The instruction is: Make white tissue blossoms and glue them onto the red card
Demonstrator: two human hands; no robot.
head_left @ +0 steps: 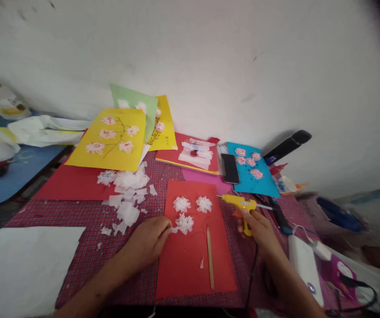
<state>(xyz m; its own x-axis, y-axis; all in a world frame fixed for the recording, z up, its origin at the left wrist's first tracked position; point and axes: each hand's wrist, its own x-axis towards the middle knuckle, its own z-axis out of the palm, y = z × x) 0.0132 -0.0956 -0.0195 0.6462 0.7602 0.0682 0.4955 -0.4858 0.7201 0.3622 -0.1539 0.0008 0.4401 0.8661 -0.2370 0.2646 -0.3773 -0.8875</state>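
Observation:
A red sheet of paper [190, 269] lies before me, with three white paper flowers [204, 204] on its upper half and faint drawn stems. My right hand [256, 225] grips a yellow glue gun [239, 202] beside the sheet's right edge, its nozzle pointing left near the top corner. At the left edge, my left hand [155, 234] is closed in a pinch, with a small white paper piece [174, 230] showing at its fingertips next to the lowest flower. A wooden stick [210, 260] rests on the sheet's right side, near a small white scrap [202, 263].
White paper pieces [127, 212] are scattered left of the sheet. Yellow [120, 154] and blue [264, 183] flower pictures stand behind, with a phone [230, 168] between them. A white power strip [304, 265] lies at right, and the glue gun's cord [252, 274] hangs toward the front edge.

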